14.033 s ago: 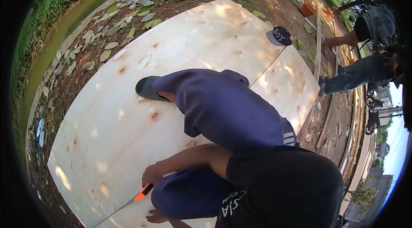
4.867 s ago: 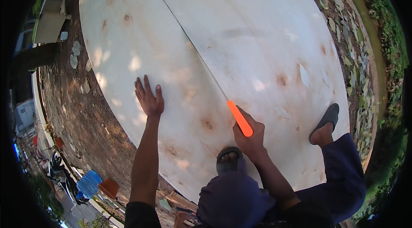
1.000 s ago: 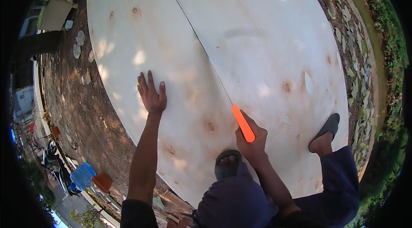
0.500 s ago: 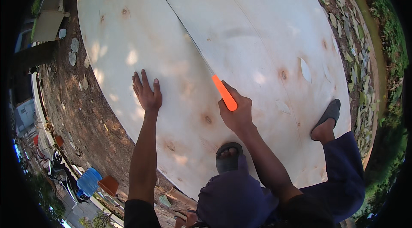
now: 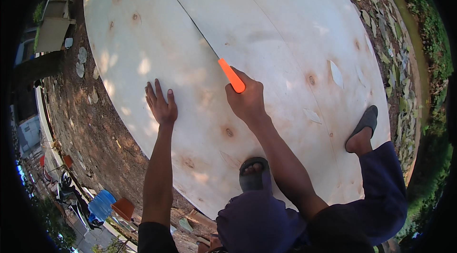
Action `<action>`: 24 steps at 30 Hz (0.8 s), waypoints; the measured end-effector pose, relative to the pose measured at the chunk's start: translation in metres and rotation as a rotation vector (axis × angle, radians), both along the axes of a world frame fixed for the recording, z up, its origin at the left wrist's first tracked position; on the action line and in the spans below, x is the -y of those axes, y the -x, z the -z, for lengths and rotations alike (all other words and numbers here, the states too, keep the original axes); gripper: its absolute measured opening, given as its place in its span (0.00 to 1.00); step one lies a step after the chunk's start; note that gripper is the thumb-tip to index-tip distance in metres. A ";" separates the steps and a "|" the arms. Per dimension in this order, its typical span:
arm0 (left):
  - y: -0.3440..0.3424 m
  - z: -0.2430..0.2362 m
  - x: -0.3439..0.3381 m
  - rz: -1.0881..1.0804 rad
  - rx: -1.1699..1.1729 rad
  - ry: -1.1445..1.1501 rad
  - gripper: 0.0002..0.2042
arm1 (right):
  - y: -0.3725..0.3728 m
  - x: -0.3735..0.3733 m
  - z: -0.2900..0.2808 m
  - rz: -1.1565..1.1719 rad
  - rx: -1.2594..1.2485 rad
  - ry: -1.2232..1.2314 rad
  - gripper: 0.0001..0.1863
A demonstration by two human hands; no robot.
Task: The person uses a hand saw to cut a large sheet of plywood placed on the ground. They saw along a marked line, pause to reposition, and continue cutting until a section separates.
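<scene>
A large pale plywood sheet (image 5: 281, 143) with brown knots spreads beneath me. My right hand (image 5: 248, 99) is closed around the orange handle of a handsaw (image 5: 231, 76) over the middle of the sheet. Its blade shows only as a thin dark edge, in line with a dark slit that runs away toward the far left. How deep the blade sits in the wood cannot be seen. My left hand (image 5: 162, 106) lies flat on the plywood, left of the saw, its fingers spread and holding nothing.
A sandalled foot (image 5: 252, 169) is on the sheet near me, another (image 5: 364, 127) at its right edge. Dry leaves (image 5: 336, 73) lie on the wood and the ground to the right. A blue container (image 5: 101, 205) and a brown pot (image 5: 123, 208) stand at the lower left.
My right hand has pushed the saw handle forward and slightly left along the slit, and its forearm is stretched farther out. My left hand has stayed in place on the plywood.
</scene>
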State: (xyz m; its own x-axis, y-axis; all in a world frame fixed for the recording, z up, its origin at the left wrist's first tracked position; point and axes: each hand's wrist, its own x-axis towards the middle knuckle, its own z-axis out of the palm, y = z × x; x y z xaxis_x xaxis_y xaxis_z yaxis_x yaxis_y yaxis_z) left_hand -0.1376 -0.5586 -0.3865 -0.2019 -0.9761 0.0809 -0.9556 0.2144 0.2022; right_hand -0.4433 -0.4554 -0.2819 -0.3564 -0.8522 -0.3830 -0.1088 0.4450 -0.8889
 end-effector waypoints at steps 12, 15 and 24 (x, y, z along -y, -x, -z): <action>0.003 0.003 0.002 0.001 -0.005 0.016 0.33 | -0.004 -0.015 0.010 0.076 0.031 0.053 0.26; -0.010 0.004 -0.010 -0.007 0.020 -0.023 0.33 | 0.001 -0.014 0.002 0.044 0.141 -0.010 0.25; 0.000 0.003 -0.002 -0.017 0.011 0.004 0.34 | -0.009 -0.052 0.007 0.139 0.002 0.057 0.24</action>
State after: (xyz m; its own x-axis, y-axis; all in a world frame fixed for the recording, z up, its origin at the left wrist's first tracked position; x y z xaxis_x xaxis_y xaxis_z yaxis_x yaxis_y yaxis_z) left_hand -0.1372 -0.5567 -0.3891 -0.1862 -0.9790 0.0831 -0.9612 0.1990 0.1911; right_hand -0.4346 -0.4033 -0.2889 -0.4715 -0.8154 -0.3360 -0.0478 0.4040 -0.9135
